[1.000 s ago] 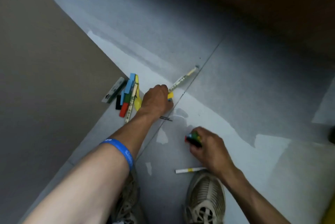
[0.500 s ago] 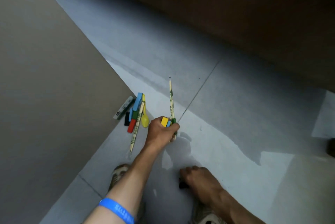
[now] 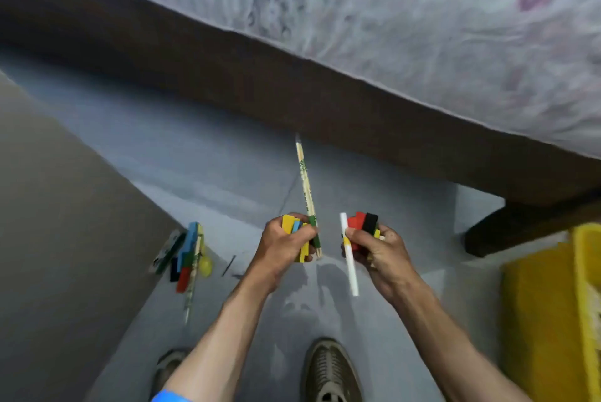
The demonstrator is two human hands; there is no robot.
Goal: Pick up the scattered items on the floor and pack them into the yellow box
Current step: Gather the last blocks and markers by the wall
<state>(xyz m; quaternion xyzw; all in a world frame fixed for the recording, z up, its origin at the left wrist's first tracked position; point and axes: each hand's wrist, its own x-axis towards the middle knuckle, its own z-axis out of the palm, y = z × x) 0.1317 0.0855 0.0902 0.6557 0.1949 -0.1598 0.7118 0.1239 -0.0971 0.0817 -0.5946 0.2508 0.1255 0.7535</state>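
Both loads now lifted off floor: left hand (image 3: pixel 283 247) gripping long wooden pencil (image 3: pixel 305 187) plus coloured blocks; right hand (image 3: pixel 374 247) pinching white stick (image 3: pixel 349 262) plus red and black blocks (image 3: pixel 362 223). Yellow plastic box (image 3: pixel 546 320) right of grip, next.

Both forearms are bare, no sleeves. A blue wristband (image 3: pixel 169 396) circles the forearm well behind the left hand (image 3: pixel 282 244). Grey-brown mesh laced sneakers (image 3: pixel 330 372) cover both feet.
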